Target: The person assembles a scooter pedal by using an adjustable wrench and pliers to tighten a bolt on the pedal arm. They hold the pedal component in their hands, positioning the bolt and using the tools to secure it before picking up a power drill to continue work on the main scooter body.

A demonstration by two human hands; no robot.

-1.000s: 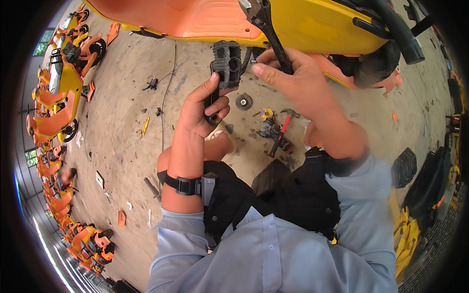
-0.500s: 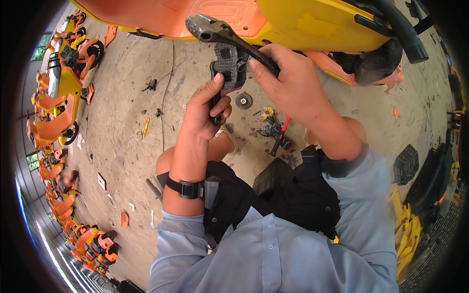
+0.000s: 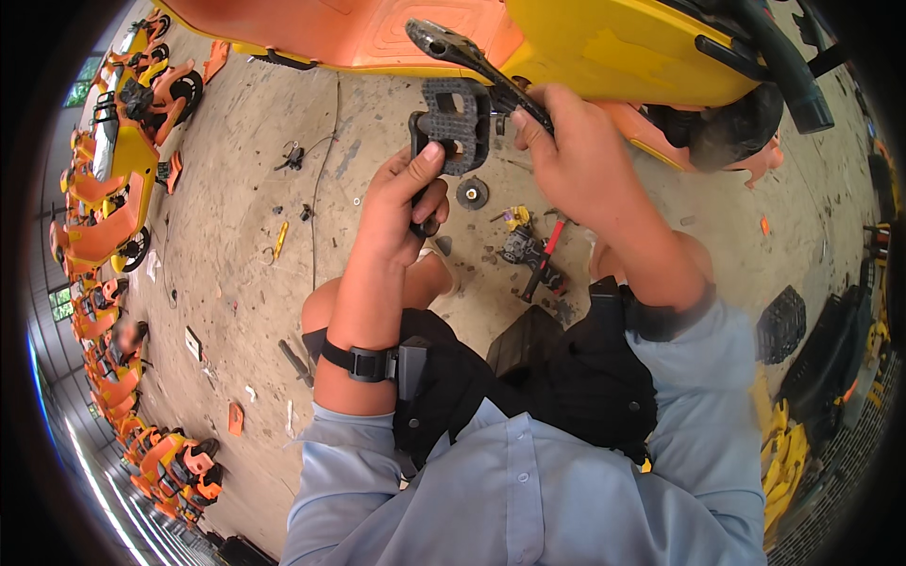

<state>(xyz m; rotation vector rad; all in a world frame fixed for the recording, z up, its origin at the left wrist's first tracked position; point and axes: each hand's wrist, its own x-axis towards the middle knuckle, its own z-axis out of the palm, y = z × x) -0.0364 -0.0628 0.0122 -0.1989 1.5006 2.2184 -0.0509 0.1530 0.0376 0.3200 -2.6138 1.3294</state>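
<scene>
A black pedal (image 3: 449,124) with a short crank arm (image 3: 416,141) along its left side is held up in front of the person, on the near side of a large yellow and orange body (image 3: 604,57). The pedal looks like stiff, ribbed plastic, probably light and not easily slipped; the crank arm seems to be metal, heavier and perhaps a little greasy. The arm appears to be the surest place to grip, since the pedal itself could spin on its axle. The wrench (image 3: 481,68) also looks hard and weighty, its big head likely tipping it forward, so a hold well down the handle suits it.

The left hand (image 3: 401,193) is closed round the crank arm, fingers curled about the lower part and thumb pressed up near the pedal's near left corner. The right hand (image 3: 571,137) is mostly closed, pinching the near end of the wrench handle between thumb and fingers, the head pointing far and left. The wrench crosses over the pedal's far right corner; whether they touch is hard to tell from this angle. On the floor beyond the knees lie a red-handled hammer (image 3: 553,243) and a round disc (image 3: 462,196).
</scene>
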